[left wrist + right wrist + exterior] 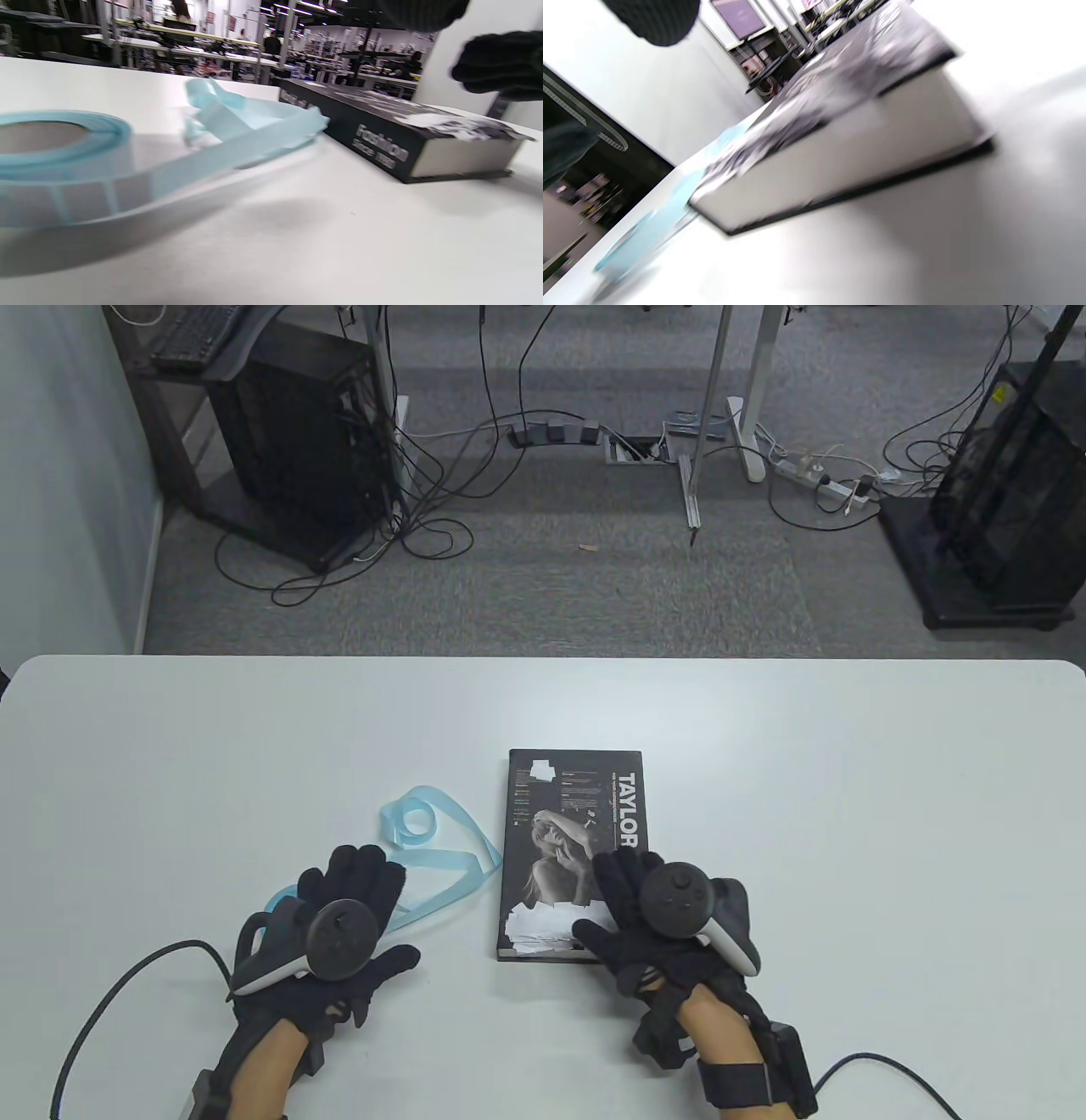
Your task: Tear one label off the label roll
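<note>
The label roll point(55, 161) lies flat on the white table, light blue with white labels on its side. In the table view it is mostly hidden under my left hand point(356, 891). Its empty blue liner strip point(441, 848) loops out toward the book point(577, 814). My left hand is spread open above the roll and holds nothing. My right hand point(632, 895) is open, fingers stretched over the book's near right corner, and holds nothing. In the left wrist view its fingers point(500, 63) are above the book point(382, 140). Several white labels point(543, 925) are stuck on the cover's near edge.
The black book lies in the middle of the table point(848, 780), spine to the left. Glove cables point(110, 1010) trail off the near edge. The right wrist view is blurred and shows the book's page edge point(848, 140) and the roll point(640, 237).
</note>
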`<state>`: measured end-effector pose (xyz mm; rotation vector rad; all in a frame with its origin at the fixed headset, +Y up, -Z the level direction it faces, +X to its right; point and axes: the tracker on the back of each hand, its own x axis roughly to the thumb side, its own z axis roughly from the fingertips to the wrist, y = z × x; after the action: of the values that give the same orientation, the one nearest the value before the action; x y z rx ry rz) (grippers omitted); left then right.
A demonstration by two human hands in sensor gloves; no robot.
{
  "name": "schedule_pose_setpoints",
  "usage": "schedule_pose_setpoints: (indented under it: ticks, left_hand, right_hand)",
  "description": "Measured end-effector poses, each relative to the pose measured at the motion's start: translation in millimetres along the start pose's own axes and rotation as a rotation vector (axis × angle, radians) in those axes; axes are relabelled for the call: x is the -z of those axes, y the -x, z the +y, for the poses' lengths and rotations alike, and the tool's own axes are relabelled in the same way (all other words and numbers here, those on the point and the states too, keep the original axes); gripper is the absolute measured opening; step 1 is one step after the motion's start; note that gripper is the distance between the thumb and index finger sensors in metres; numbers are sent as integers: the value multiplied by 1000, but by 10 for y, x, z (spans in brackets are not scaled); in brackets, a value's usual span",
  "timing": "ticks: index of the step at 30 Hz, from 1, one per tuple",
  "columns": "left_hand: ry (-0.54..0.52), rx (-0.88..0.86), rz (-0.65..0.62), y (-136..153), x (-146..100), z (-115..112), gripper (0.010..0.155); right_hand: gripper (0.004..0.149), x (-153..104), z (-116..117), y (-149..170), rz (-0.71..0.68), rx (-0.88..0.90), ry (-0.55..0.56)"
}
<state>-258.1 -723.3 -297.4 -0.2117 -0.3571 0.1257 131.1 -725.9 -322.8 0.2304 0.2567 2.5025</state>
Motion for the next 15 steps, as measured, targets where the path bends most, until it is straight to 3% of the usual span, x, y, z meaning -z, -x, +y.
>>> schedule_pose_setpoints:
  ticks: [7,15]
  left_hand:
    - [14,-51,111,302,-156,48,86]
    - [80,-53,265,620,-274,72,69]
  right_hand:
    - [78,-65,-379,366,119,-45,140]
    - [77,-68,-443,496,154,-18,151]
